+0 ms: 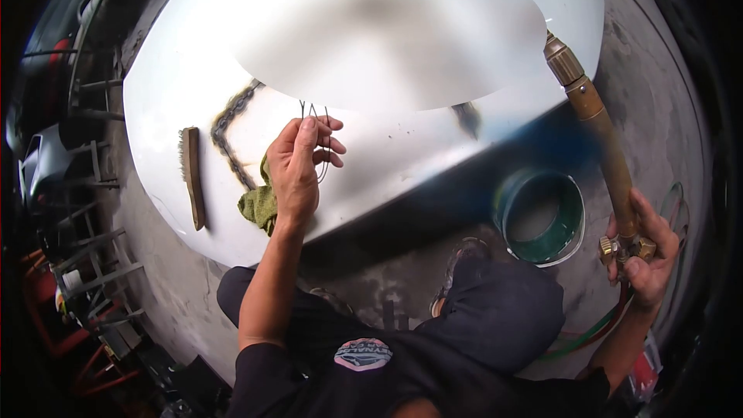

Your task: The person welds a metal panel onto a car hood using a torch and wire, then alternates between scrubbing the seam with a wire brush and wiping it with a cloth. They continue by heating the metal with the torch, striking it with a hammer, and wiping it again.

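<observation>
My left hand (298, 159) pinches thin, bent wire (326, 120) between thumb and fingers, the other fingers partly spread. It is over a white body panel (371, 139). A green cloth (259, 205) lies on the panel beside my left wrist. In my right hand (650, 251) is a brass-coloured gas torch (607, 147), gripped near its valve knobs, its head pointing up and left toward the panel. No flame is visible. A dark weld seam (220, 139) with scorched edges bends across the panel's left part, and another burnt patch (467, 119) shows farther right.
A wooden-backed wire brush (193, 178) lies on the panel's left side. A green bucket (539, 217) stands below its right edge. Hoses (588, 333) run by my right forearm. A pale oval shape (387, 31) blocks part of the panel. Metal racks (93, 263) stand left.
</observation>
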### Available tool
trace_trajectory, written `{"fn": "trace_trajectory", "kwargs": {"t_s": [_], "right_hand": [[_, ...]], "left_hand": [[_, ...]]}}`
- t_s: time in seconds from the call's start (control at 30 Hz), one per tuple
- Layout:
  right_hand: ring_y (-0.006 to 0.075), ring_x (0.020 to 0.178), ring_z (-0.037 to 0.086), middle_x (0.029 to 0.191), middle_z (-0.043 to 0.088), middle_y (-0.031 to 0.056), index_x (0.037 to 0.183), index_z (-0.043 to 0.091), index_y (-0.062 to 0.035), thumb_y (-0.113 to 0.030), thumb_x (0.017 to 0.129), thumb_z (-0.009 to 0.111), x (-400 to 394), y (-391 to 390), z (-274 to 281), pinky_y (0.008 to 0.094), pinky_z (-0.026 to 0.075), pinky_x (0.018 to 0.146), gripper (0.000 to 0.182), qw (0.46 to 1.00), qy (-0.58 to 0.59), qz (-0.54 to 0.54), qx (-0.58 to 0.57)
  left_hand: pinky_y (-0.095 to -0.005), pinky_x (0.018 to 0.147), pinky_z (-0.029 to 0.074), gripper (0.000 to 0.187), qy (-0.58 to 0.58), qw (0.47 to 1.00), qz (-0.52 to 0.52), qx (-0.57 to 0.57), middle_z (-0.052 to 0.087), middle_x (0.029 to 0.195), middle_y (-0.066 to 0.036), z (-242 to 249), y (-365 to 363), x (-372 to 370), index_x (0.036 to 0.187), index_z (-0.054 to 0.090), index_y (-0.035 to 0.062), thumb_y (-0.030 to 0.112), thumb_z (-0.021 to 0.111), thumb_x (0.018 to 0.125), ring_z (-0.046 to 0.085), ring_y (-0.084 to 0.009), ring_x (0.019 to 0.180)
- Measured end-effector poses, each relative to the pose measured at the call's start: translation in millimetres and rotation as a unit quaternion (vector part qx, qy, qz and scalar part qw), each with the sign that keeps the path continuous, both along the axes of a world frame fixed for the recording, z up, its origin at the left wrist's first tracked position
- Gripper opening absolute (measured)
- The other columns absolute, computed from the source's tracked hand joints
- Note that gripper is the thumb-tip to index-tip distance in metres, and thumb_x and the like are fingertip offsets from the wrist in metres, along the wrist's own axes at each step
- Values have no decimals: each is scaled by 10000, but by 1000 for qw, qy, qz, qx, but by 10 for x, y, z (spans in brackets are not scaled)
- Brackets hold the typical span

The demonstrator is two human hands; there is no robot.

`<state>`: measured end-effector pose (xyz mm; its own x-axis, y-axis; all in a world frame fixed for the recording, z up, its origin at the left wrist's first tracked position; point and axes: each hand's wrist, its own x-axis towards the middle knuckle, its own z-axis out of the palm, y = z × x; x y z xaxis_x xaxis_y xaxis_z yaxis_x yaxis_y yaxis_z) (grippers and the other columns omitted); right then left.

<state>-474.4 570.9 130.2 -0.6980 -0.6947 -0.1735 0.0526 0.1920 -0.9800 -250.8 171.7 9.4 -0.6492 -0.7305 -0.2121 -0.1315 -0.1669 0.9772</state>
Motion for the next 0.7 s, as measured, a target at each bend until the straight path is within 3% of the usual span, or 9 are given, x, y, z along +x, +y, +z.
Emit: {"fn": "trace_trajectory", "kwargs": {"t_s": [0.27,0.57,0.7], "right_hand": [[101,543,611,942,670,156,1437,544,76,-224,722,708,145,-26,25,214,490,506,793,997,6,20,69],[74,561,615,985,687,146,1432,556,72,-137,705,664,226,-124,-23,212,506,565,764,994,27,42,95],[117,732,652,1002,685,130,1428,577,40,-119,729,668,253,-349,-36,253,523,696,722,987,18,54,148]], "left_hand": [[-308,632,555,327,16,999,-35,-16,680,1077,-206,4,38,-128,900,619,-21,233,513,1079,666,-164,759],[-314,709,557,384,29,998,-14,-55,701,1021,-157,-155,197,-166,909,642,-26,302,555,1089,655,-151,728],[-285,716,538,384,9,995,-9,-99,722,939,-115,-216,171,-259,916,678,-13,317,571,1082,643,-129,725]]}}
